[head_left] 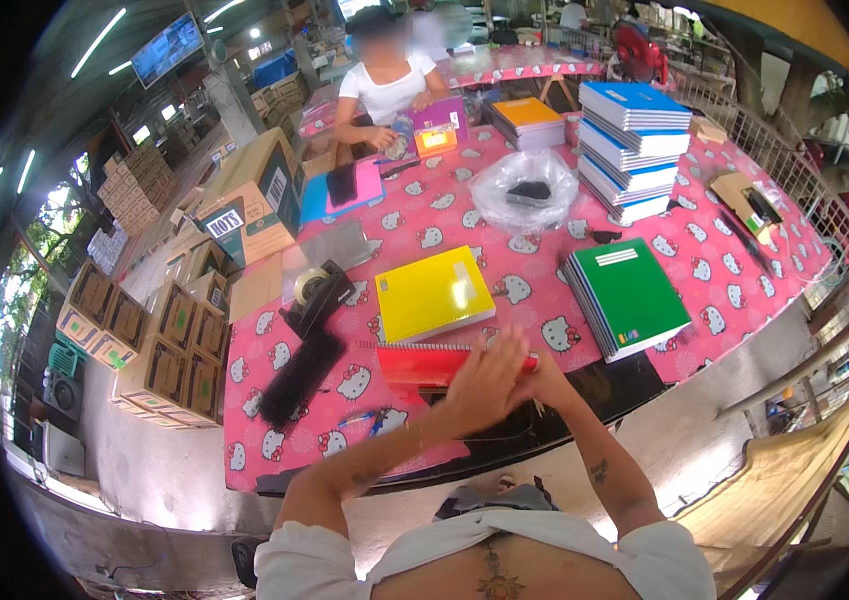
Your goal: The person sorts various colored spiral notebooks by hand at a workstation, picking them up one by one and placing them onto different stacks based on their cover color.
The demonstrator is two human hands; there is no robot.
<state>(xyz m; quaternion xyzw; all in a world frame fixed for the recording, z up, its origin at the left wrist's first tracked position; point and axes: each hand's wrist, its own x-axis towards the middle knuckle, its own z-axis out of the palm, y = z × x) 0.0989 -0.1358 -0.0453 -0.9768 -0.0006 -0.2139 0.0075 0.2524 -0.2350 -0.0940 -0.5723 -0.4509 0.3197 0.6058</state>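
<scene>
Red spiral notebook (422, 365) lying flat at the near edge of the pink cartoon-cat tablecloth (724, 250), wire binding along its far side, right end hidden beneath both hands. Left hand (484, 380) laid on top of it with fingers spread and flat, pressing rather than pinching. Right hand (544, 375) just behind the left, mostly covered by it, at the notebook's right corner; grip impossible to tell. Directly beyond the red cover, a yellow notebook (433, 293), nearly touching the spiral. To the right, a fanned stack of green notebooks (627, 295). To the left, a black tape dispenser (316, 290) with a roll on top, and a long black object (301, 375) below it. Farther back, a clear plastic bag (524, 190), a tall stack of blue notebooks (632, 150) and an orange stack (528, 120). At the far side, another person in a white top (385, 90) handling small items. Cardboard boxes (159, 350) stacked off the table's left edge.
</scene>
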